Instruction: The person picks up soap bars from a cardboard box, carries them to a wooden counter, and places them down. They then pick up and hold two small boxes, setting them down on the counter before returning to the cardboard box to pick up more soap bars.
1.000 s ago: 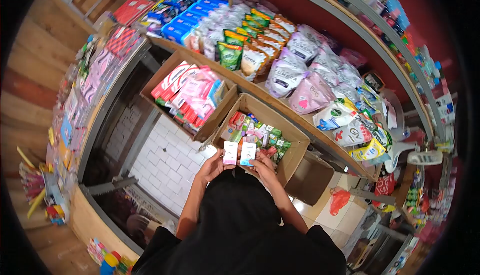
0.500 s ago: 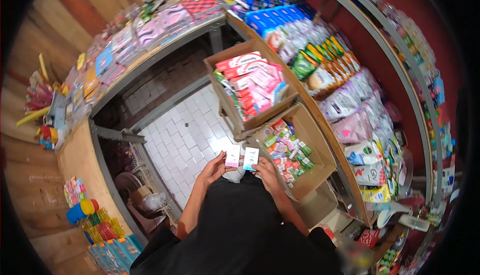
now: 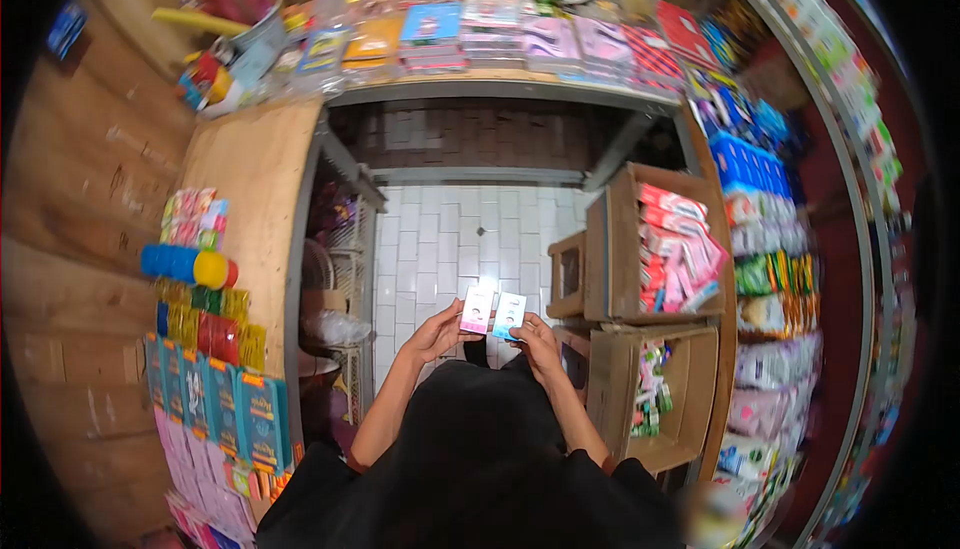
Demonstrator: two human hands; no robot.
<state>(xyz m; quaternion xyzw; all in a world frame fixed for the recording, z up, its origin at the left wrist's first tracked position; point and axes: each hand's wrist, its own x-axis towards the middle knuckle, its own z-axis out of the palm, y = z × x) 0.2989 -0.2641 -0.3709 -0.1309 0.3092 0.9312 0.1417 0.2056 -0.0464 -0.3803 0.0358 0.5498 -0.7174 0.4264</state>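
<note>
Low in the middle of the view, my left hand [image 3: 437,332] is closed on a small white box with a pink lower edge [image 3: 477,310]. Beside it, my right hand [image 3: 538,346] grips a similar white box with a blue lower edge [image 3: 509,316], thumb across its lower corner. Both boxes are held side by side, printed faces toward me, above the tiled floor [image 3: 420,239]. The print is too small to read. Nearest to my right hand stands an open cardboard box [image 3: 690,414] with small green, pink and white packets in it.
Another cardboard box [image 3: 622,249] holds red and pink cartons. Stacked notebooks [image 3: 432,31] line the far table. At left, a wooden tabletop [image 3: 262,164] carries plastic tubs [image 3: 185,264] and teal packs [image 3: 262,419]. Bagged goods [image 3: 775,364] fill the right shelf.
My view has swung to the left, so the cardboard boxes now stand farther right and more of the left table shows. Both hands still hold the same small boxes.
</note>
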